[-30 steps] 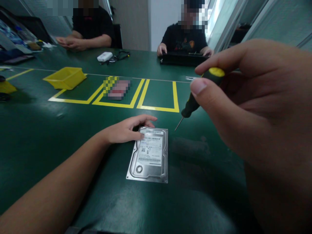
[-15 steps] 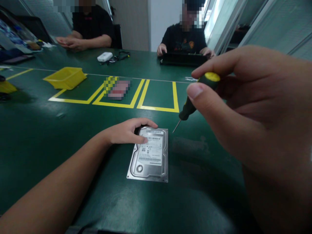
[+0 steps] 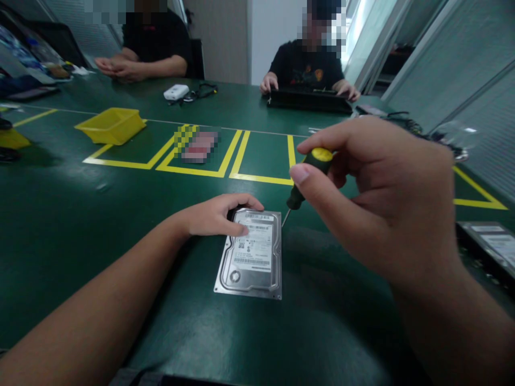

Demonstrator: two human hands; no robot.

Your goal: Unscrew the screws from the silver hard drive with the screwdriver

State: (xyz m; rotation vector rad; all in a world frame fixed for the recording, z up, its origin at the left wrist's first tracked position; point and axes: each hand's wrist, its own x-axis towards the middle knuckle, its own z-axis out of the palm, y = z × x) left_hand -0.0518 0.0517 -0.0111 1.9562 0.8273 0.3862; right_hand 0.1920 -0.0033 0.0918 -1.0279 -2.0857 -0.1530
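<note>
Head view — hard drive (image 3: 253, 257) between hands (image 3: 213, 215) (image 3: 396, 203); left touching.

Silver hard drive (image 3: 253, 273), flat, label up, dark yellow-capped screwdriver (image 3: 296, 197), tilted beside it

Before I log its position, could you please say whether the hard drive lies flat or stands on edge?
Flat: the hard drive lies label up on the green table, left hand on it.

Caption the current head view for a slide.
Left hand on a hard drive lying on a green table, right hand holding a screwdriver, its tip near the drive's edge.
</note>
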